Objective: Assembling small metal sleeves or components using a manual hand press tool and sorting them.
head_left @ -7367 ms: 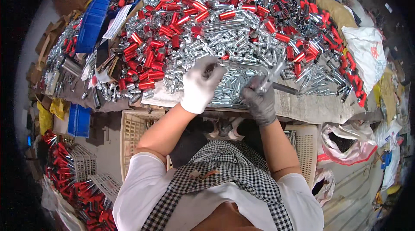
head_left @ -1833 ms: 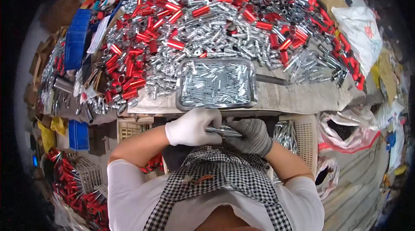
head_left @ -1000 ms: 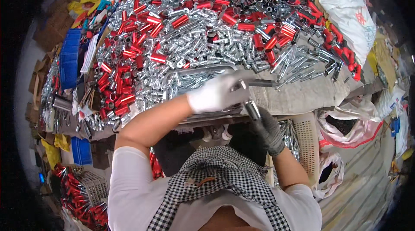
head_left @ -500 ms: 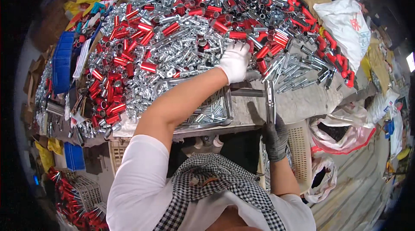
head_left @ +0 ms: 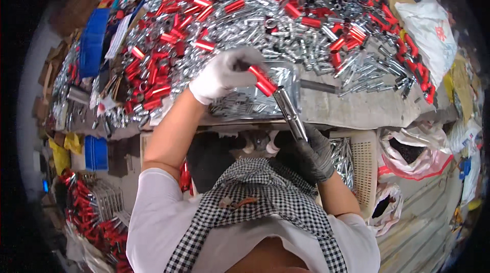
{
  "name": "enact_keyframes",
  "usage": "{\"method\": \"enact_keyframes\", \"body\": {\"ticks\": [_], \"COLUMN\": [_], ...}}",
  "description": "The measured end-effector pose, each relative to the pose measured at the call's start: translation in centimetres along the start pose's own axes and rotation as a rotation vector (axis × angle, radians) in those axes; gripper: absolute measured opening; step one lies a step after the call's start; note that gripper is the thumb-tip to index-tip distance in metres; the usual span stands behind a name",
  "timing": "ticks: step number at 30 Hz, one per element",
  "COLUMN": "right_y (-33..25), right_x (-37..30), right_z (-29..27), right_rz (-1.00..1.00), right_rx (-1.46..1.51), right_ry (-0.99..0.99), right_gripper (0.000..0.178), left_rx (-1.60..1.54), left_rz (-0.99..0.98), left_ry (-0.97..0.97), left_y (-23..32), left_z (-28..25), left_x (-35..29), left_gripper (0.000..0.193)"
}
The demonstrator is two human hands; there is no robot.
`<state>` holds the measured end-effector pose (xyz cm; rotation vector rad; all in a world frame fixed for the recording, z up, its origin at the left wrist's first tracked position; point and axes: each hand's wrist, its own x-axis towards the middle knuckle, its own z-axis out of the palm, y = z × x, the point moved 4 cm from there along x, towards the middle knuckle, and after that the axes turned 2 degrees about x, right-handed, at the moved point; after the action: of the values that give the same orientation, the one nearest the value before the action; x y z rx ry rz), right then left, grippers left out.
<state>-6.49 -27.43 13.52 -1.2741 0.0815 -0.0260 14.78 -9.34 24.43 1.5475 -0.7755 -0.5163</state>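
In front of my chest, a long chrome metal tube (head_left: 291, 116) slants up and to the left. My right hand (head_left: 315, 156), in a dark grey glove, is closed around its lower end. A short shiny red sleeve (head_left: 264, 82) sits in line at the tube's upper end; I cannot tell how far it is on. My left hand (head_left: 222, 75), in a white glove, has its fingers curled at the sleeve's far end, slightly blurred. Below both is a metal tray (head_left: 297, 89) with small silver parts, partly hidden by my left hand.
A big heap of silver parts (head_left: 237, 28) and red sleeves (head_left: 153, 76) covers the table. A dark bar (head_left: 319, 87) lies right of the tray. Under the table's front edge stands a cream plastic basket (head_left: 363, 163) with metal rods; white sacks (head_left: 416, 153) are further right. A blue bin (head_left: 94, 43) is at left.
My left hand has come back from the heap toward me, now with a red sleeve. The chrome tube has tilted from upright to leftward, and its upper end meets the sleeve.
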Motion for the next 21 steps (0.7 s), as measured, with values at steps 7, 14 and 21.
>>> {"method": "enact_keyframes", "body": {"ticks": [7, 14, 21], "right_y": [1.0, 1.6, 1.2], "right_x": [0.6, 1.0, 1.1], "right_z": [4.5, 9.5, 9.1], "right_rz": [0.07, 0.0, 0.069], "right_rx": [-0.157, 0.204, 0.142], "right_ry": [-0.15, -0.057, -0.099], "right_gripper": [0.055, 0.06, 0.059], "left_rx": [0.143, -0.653, 0.125], "left_rz": [0.056, 0.003, 0.069], "left_ry": [-0.025, 0.179, 0.207], "left_y": [0.1, -2.3, -1.1], "left_z": [1.2, 3.6, 2.2], "left_x": [-6.6, -8.1, -9.1], "left_gripper": [0.038, 0.053, 0.084]}}
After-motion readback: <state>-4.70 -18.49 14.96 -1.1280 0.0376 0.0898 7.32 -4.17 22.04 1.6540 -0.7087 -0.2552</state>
